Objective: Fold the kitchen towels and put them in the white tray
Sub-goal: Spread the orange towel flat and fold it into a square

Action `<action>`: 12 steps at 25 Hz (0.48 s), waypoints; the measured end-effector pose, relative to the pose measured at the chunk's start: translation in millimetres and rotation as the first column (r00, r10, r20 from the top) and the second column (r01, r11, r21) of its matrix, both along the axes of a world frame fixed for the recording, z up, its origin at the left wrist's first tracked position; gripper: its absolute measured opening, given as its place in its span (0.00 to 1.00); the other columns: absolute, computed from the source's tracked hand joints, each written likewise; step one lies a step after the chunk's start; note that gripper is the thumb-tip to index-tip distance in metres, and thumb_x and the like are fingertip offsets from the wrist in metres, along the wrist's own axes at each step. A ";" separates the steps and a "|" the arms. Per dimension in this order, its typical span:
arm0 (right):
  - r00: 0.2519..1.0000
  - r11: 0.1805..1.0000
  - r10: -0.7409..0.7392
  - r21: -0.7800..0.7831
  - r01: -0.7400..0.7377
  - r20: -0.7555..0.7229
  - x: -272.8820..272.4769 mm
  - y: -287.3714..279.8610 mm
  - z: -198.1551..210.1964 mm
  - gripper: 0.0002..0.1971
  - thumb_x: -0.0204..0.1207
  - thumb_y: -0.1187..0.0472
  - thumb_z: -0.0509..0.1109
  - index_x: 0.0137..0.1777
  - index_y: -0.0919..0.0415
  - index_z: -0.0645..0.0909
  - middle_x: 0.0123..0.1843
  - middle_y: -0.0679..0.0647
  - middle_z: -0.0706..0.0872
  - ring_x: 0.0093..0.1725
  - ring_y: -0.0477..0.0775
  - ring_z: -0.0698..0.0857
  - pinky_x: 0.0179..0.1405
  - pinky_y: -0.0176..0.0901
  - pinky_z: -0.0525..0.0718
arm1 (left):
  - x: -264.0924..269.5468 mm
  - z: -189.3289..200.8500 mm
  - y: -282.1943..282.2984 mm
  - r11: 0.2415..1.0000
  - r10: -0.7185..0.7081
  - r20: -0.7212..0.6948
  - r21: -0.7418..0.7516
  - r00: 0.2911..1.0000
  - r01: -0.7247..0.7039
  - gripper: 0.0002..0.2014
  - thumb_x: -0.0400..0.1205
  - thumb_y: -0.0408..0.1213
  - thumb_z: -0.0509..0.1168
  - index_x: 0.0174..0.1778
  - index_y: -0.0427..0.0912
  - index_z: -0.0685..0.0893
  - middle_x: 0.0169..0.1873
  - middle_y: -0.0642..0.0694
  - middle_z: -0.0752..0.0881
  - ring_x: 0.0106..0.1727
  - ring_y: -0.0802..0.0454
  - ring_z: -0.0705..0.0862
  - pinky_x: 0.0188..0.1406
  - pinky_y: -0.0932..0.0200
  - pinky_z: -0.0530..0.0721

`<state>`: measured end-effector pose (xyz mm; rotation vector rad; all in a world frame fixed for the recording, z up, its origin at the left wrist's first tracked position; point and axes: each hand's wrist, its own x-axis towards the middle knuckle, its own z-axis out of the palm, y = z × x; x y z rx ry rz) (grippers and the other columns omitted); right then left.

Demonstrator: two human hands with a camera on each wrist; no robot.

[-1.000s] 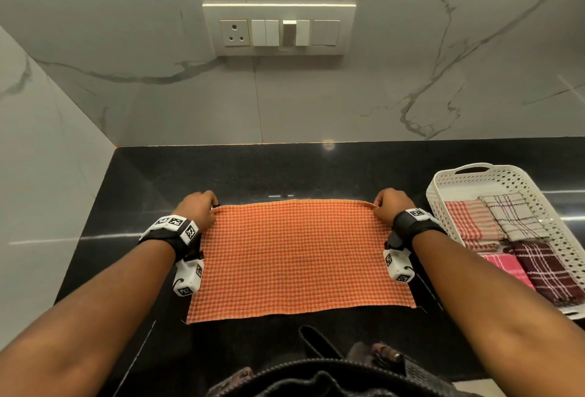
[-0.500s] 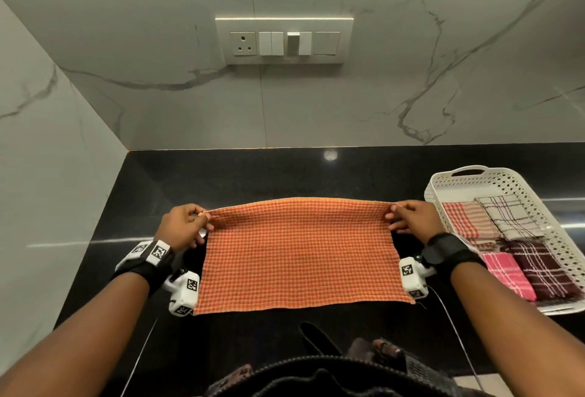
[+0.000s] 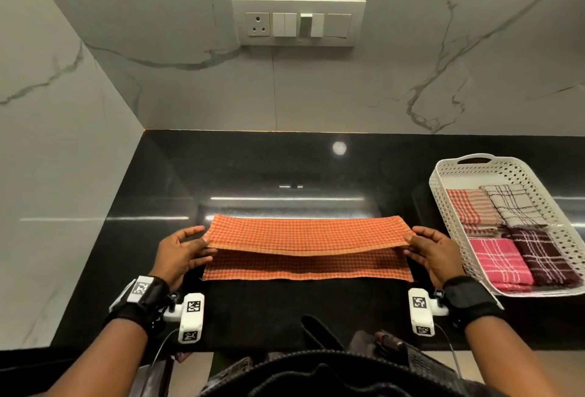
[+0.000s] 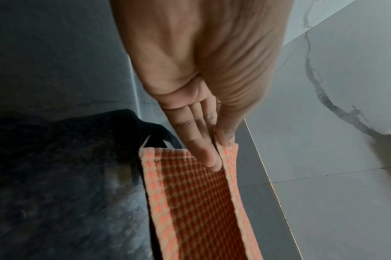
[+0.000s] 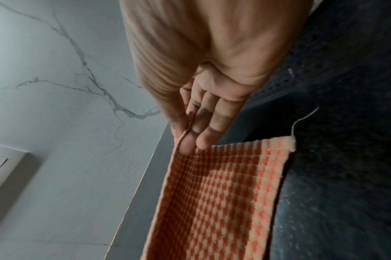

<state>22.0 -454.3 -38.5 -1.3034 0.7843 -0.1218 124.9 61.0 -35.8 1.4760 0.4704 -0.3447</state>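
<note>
An orange checked kitchen towel (image 3: 304,235) lies on the black counter, its far half lifted and brought over the near half. My left hand (image 3: 182,254) pinches the lifted left corner between thumb and fingers (image 4: 212,158). My right hand (image 3: 432,252) pinches the lifted right corner the same way, thumb against fingertips (image 5: 188,144). The towel's near edge (image 3: 307,271) stays flat on the counter. In the wrist views the towel (image 4: 196,202) (image 5: 217,197) hangs as a loose fold under each hand. The white perforated tray (image 3: 443,187) stands at the right and holds several folded towels.
The black counter (image 3: 253,168) runs back to a marble wall with a switch panel (image 3: 297,22). A marble side wall (image 3: 47,143) closes the left. The counter's front edge lies just below my wrists. A dark bag or strap (image 3: 316,371) hangs at the bottom of the head view.
Both hands have lifted the towel's far edge and drawn it toward me over the near half. The towel was flat a second ago and is now half folded.
</note>
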 end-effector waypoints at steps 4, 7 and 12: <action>0.998 0.999 -0.026 -0.037 0.024 -0.049 -13.2 3.0 -1.6 0.10 0.77 0.75 0.72 0.54 0.63 0.81 0.38 0.59 0.92 0.28 0.51 0.89 0.31 0.39 0.90 | -18.5 -5.2 4.1 0.999 0.000 -0.005 0.035 1.000 0.000 0.17 0.82 0.26 0.71 0.67 0.36 0.81 0.46 0.33 0.93 0.41 0.42 0.94 0.34 0.58 0.92; 0.997 0.998 -0.029 -0.058 0.025 -0.071 -24.2 5.0 -5.2 0.12 0.76 0.76 0.73 0.53 0.61 0.81 0.35 0.55 0.92 0.28 0.51 0.89 0.31 0.38 0.89 | -28.5 -7.8 4.8 0.999 0.008 -0.006 0.042 1.000 -0.008 0.17 0.82 0.26 0.71 0.67 0.35 0.81 0.45 0.32 0.93 0.39 0.43 0.93 0.32 0.58 0.91; 0.991 0.995 -0.044 -0.090 0.033 -0.123 -34.8 4.9 -19.4 0.13 0.76 0.77 0.72 0.54 0.62 0.81 0.38 0.58 0.92 0.30 0.51 0.90 0.30 0.39 0.90 | -35.9 -17.0 10.3 0.997 0.017 -0.029 0.079 0.999 -0.015 0.18 0.81 0.25 0.72 0.66 0.34 0.81 0.43 0.32 0.92 0.37 0.45 0.92 0.30 0.59 0.91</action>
